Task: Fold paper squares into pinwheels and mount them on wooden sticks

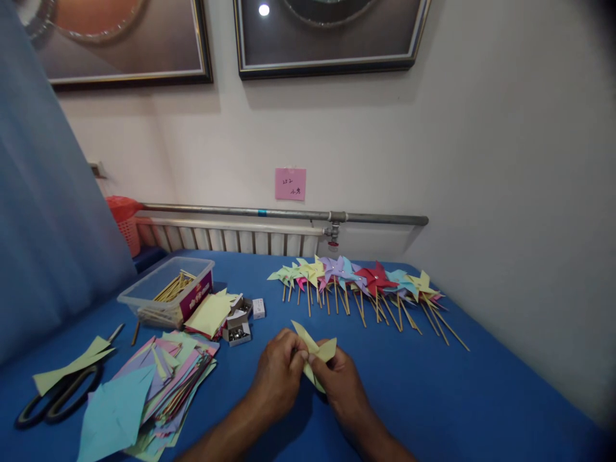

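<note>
Paper (328, 350), yellow and folded into blades, is sitting over the blue bench (433, 404), where the left hand (280, 367) and the right hand (341, 380) are pinching it, both nearly closed. Pinwheels (376, 280) are lying beyond, toward the right.

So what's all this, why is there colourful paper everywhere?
A person is holding a piece of pale yellow paper, folded into points, between the left hand and the right hand. Past the hands, colourful pinwheels on sticks lie in a row on the blue table. Over to the left are a pile of coloured paper, black-handled scissors and a clear plastic box with more sticks inside.
</note>
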A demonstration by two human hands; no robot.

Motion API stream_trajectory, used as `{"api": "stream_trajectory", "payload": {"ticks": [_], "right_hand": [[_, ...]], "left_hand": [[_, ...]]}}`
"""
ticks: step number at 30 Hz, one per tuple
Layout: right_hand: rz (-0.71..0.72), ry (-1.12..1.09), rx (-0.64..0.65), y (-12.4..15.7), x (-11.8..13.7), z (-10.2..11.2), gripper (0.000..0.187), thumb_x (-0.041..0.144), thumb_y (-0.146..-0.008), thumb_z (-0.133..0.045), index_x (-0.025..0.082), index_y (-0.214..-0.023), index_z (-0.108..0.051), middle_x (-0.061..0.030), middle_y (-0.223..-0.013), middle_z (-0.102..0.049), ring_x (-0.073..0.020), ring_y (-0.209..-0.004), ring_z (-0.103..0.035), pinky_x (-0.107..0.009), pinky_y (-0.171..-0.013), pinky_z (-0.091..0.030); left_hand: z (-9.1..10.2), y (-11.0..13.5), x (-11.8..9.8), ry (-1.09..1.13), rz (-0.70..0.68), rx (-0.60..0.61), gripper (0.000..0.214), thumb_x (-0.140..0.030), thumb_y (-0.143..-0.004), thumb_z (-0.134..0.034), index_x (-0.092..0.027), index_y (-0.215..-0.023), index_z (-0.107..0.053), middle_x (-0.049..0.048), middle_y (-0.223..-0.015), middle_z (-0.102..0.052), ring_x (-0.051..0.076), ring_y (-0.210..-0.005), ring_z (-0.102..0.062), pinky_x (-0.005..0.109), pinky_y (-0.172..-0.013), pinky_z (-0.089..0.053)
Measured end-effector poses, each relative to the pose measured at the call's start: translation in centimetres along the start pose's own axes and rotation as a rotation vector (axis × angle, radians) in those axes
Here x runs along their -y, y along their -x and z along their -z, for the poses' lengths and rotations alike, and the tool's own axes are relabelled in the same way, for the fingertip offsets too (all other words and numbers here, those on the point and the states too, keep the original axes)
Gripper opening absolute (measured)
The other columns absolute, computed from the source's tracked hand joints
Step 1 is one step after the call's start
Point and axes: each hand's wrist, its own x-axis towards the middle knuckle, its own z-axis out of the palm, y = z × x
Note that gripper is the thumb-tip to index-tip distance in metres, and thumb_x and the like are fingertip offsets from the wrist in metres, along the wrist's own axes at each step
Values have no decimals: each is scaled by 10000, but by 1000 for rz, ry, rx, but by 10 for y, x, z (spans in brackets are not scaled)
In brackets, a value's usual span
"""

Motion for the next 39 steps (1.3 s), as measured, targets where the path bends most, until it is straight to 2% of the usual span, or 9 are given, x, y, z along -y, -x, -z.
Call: {"api": "stream_trajectory", "payload": {"ticks": [7,13,18,31,39], "right_hand": [[-32,-8,-12,0,0,0,387,529,-683,-834,197,-840,-715,17,-655,-667,-177,-591,-565,-289,-586,-460],[-12,-24,0,1,0,1,439,546,-712,-850,165,-914,-771,-29,-732,-741,-204,-653,-630,-298,-630,-496],[-4,-47,17,-2,-2,0,459,543,-676,-883,169,-913,-765,-50,-778,-766,-217,-689,-652,-315,-664,-523],[11,65,-49,-3,0,0,307,425,-692,-815,179,-870,-776,-71,-790,-798,-251,-723,-700,-327,-668,-553],[40,70,-18,-2,3,-1,309,447,-715,-825,182,-873,-800,-81,-810,-818,-276,-754,-727,-346,-687,-580]], "left_hand": [[-2,1,3,-31,4,-2,122,-158,-894,-515,-226,-795,-533,43,-889,-626,226,-866,-579,342,-815,-386],[-3,1,4,-35,-12,-16,136,-147,-904,-517,-228,-795,-530,35,-883,-624,222,-865,-579,337,-811,-380],[-2,0,3,-34,4,-22,135,-145,-894,-528,-226,-786,-539,33,-886,-628,219,-861,-578,332,-805,-381],[-4,0,3,27,32,-32,136,-194,-888,-521,-220,-762,-564,28,-846,-620,205,-811,-580,319,-765,-407],[-3,0,4,-32,12,-41,127,-195,-886,-530,-227,-767,-560,29,-833,-626,215,-815,-581,326,-774,-377]]}}
